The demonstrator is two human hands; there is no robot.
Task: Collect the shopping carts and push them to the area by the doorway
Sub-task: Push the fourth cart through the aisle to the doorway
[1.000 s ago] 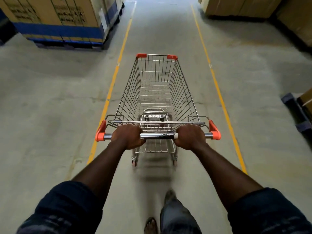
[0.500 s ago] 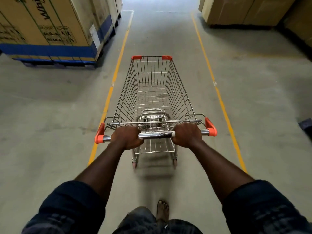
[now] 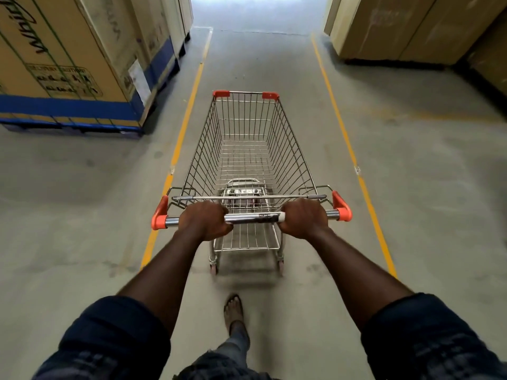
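Empty shopping cart (image 3: 244, 149) rolled further up aisle vs a sec ago, pallet of cartons (image 3: 68, 64) now looms off to left of fingers (image 3: 216, 215). Grip unchanged: left hand (image 3: 204, 219), right hand (image 3: 303, 218) both wrapped round handle bar (image 3: 253, 217), basket straight ahead of fingers. Bright opening (image 3: 258, 9) ahead, guessing doorway, getting close.

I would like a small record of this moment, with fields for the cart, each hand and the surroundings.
cart: empty, between left line and right line
left hand: grips handle
right hand: grips handle
left side: printed boxes on blue base
right side: plain boxes
ahead: brighter area
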